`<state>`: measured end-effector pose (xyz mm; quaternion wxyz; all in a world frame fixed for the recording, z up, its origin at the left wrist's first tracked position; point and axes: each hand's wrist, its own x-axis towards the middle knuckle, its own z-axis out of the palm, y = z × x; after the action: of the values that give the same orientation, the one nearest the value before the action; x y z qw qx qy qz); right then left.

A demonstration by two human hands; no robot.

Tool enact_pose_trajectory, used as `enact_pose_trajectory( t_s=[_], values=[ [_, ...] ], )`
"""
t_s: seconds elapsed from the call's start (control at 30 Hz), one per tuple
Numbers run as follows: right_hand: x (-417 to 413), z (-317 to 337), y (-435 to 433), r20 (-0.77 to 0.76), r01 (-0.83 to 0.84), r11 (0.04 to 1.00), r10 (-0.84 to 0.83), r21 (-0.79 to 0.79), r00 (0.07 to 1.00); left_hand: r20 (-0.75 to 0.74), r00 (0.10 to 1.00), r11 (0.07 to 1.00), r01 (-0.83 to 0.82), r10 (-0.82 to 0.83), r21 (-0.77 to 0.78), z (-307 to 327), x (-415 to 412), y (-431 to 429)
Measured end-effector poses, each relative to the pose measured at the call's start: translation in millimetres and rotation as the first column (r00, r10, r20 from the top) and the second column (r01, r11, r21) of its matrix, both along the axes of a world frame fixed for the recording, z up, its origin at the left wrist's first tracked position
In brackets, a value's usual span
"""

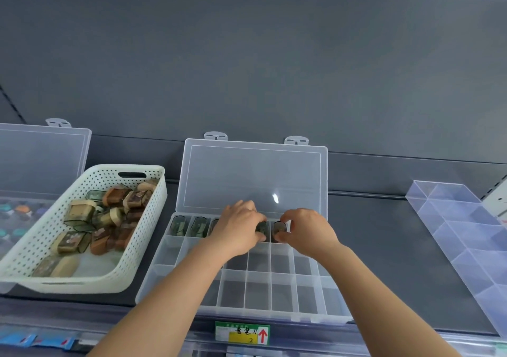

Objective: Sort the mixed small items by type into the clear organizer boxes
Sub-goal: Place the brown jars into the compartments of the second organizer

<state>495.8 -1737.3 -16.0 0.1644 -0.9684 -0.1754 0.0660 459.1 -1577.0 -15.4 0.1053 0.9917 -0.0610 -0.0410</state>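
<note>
A clear organizer box (284, 293) lies open on the grey shelf, lid propped against the back wall. Its far row holds small dark green items (179, 226) standing in separate cells. My left hand (238, 229) grips one such item (261, 228) over a far-row cell. My right hand (308, 230) pinches another dark item (279, 229) in the cell beside it. The nearer rows of cells hold nothing. A white perforated basket (33, 247) at the left holds several mixed small items, brown, tan and green.
Another open clear box (41, 159) with colourful small items stands at the far left. A clear divided tray (466, 236) lies at the right. A green and yellow price label (242, 333) hangs on the shelf's front edge.
</note>
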Motion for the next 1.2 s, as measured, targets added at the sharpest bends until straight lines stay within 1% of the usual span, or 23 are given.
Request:
enact_pose_trajectory(
  t_s=[0.13, 0.27, 0.37, 0.5, 0.63, 0.73, 0.8, 0.93, 1.03, 1.13, 1.2],
  values=[
    [-3, 2, 0, 0.020, -0.015, 1.000, 0.015, 0.003, 1.000, 0.025, 0.999, 1.000, -0.025, 0.025, 0.012, 3, -6, 2],
    [-11, 6, 15, 0.107, -0.067, 0.994, 0.058, 0.083, 0.993, 0.092, 0.992, 0.996, -0.087, 0.087, -0.008, 15, -20, 12],
    [-19, 11, 38, 0.168, -0.181, 0.971, 0.155, 0.157, 0.974, 0.160, 0.971, 0.985, -0.171, 0.175, -0.040, 27, -39, 36],
    [-36, 21, 82, 0.213, -0.349, 0.915, 0.307, 0.204, 0.928, 0.223, 0.931, 0.955, -0.298, 0.288, 0.010, 44, -71, 85],
    [-54, 28, 133, 0.236, -0.491, 0.850, 0.445, 0.194, 0.864, 0.201, 0.885, 0.898, -0.437, 0.420, 0.048, 49, -100, 141],
    [-66, 29, 172, 0.252, -0.557, 0.810, 0.510, 0.180, 0.823, 0.115, 0.871, 0.870, -0.487, 0.477, 0.079, 42, -117, 182],
    [-71, 28, 197, 0.259, -0.596, 0.793, 0.553, 0.128, 0.792, 0.051, 0.871, 0.866, -0.490, 0.488, 0.097, 34, -123, 204],
    [-75, 27, 241, 0.240, -0.623, 0.778, 0.623, -0.088, 0.744, -0.036, 0.891, 0.885, -0.445, 0.453, 0.136, 10, -124, 235],
    [-77, 26, 268, 0.220, -0.574, 0.770, 0.633, -0.280, 0.742, -0.011, 0.918, 0.907, -0.391, 0.397, 0.156, -3, -120, 249],
    [-78, 26, 285, 0.159, -0.529, 0.748, 0.625, -0.402, 0.764, 0.027, 0.932, 0.914, -0.359, 0.361, 0.191, -11, -114, 256],
    [-78, 25, 292, 0.125, -0.530, 0.714, 0.642, -0.457, 0.756, 0.053, 0.930, 0.914, -0.368, 0.364, 0.169, -14, -110, 260]
  ],
)
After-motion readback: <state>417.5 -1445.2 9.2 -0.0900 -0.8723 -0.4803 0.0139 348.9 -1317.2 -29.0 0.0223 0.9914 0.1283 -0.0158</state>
